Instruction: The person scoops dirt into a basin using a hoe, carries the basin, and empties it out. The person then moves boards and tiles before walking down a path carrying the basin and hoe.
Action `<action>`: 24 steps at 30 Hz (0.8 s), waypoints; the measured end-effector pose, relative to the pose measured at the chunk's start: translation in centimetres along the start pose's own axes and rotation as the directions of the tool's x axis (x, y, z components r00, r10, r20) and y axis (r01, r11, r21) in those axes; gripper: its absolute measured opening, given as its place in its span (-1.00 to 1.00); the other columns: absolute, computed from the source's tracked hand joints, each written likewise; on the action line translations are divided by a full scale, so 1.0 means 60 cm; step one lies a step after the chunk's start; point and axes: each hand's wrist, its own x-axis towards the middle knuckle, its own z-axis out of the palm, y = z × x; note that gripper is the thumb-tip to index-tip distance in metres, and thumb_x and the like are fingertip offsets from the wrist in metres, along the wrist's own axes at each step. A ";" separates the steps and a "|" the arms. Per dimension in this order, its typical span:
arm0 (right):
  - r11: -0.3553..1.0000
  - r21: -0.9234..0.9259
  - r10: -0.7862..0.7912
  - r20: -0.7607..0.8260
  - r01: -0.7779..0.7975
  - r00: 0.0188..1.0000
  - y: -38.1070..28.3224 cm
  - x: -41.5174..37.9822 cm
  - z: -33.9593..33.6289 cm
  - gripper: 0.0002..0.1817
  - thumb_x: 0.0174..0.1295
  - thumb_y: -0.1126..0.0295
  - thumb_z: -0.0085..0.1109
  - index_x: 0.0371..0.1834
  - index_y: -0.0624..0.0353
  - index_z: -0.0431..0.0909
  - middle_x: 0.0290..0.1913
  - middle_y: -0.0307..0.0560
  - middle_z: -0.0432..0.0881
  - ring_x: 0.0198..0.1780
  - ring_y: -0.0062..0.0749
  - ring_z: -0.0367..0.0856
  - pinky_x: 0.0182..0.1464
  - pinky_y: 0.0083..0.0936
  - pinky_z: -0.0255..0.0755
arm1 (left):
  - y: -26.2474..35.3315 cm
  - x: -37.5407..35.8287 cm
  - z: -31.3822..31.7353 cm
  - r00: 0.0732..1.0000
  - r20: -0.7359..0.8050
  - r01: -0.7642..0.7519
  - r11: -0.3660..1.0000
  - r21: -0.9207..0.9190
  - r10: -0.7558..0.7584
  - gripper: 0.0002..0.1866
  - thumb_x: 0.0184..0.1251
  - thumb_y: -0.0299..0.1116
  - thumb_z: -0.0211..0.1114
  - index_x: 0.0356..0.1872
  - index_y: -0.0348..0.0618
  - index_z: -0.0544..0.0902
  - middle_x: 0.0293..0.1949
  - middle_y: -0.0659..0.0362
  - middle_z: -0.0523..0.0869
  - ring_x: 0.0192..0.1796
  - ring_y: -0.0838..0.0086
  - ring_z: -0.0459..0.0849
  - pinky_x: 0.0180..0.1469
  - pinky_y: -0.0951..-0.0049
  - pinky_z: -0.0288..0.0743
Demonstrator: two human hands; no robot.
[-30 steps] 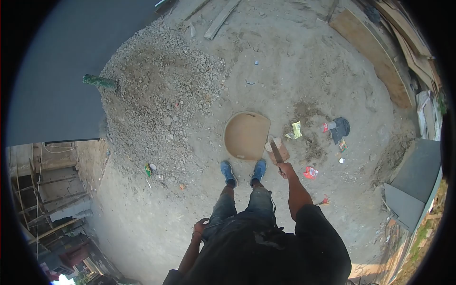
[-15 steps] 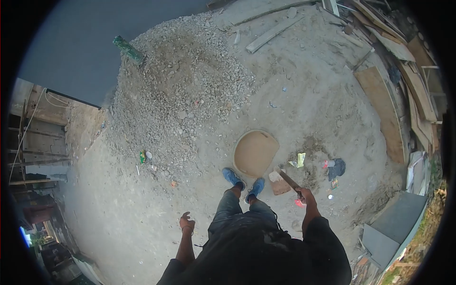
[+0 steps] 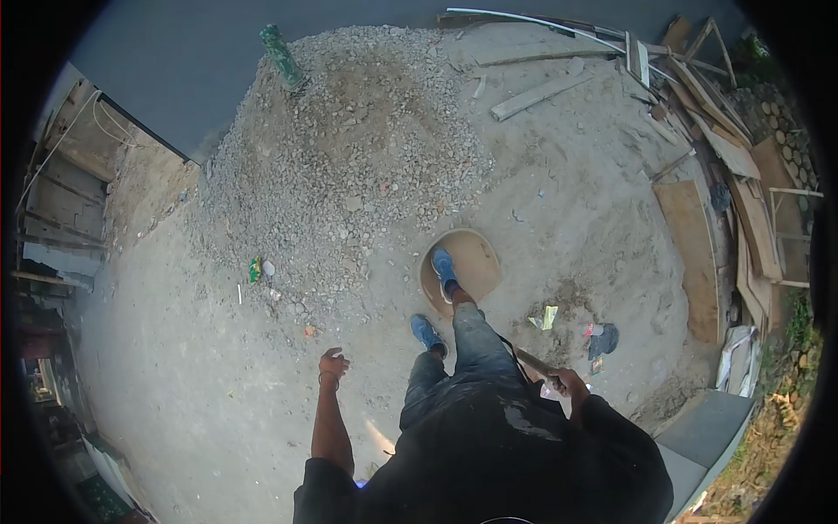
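Observation:
My right hand (image 3: 569, 382) is closed around the wooden handle (image 3: 534, 360) of a tool at my right side. The tool's far end is hidden by my leg. My left hand (image 3: 333, 362) hangs out to the left over the ground, empty, with its fingers loosely apart. In front of me a round tan basin (image 3: 482, 262) lies on the ground. One blue shoe (image 3: 443, 265) is over or inside the basin; which one I cannot tell. The other shoe (image 3: 428, 332) stands beside its near left edge.
A gravel heap (image 3: 349, 140) rises ahead, with a green cylindrical object (image 3: 281, 59) on its far left side. A loose plank (image 3: 541, 94) lies beyond the basin. Boards (image 3: 690, 253) are piled on the right. A yellow wrapper (image 3: 548, 317) and a dark bag (image 3: 603, 341) lie right of the basin.
One foot has moved forward from the basin's near edge to over or inside it. The tool's flat blade, visible before, is now hidden. My left hand has swung slightly forward.

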 end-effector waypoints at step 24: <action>0.917 0.344 -0.216 0.003 0.202 0.976 -0.262 0.075 0.049 -0.79 0.00 0.19 0.13 -0.49 0.01 0.35 -0.78 -0.28 0.28 -0.83 -0.65 0.14 -0.80 -0.69 -0.05 | -0.274 -0.262 0.088 0.926 -0.079 0.358 0.924 -0.137 -0.370 -0.67 0.12 -0.50 0.09 -0.03 -0.11 0.46 -0.50 0.05 0.63 -0.57 0.37 0.60 -0.58 0.37 0.46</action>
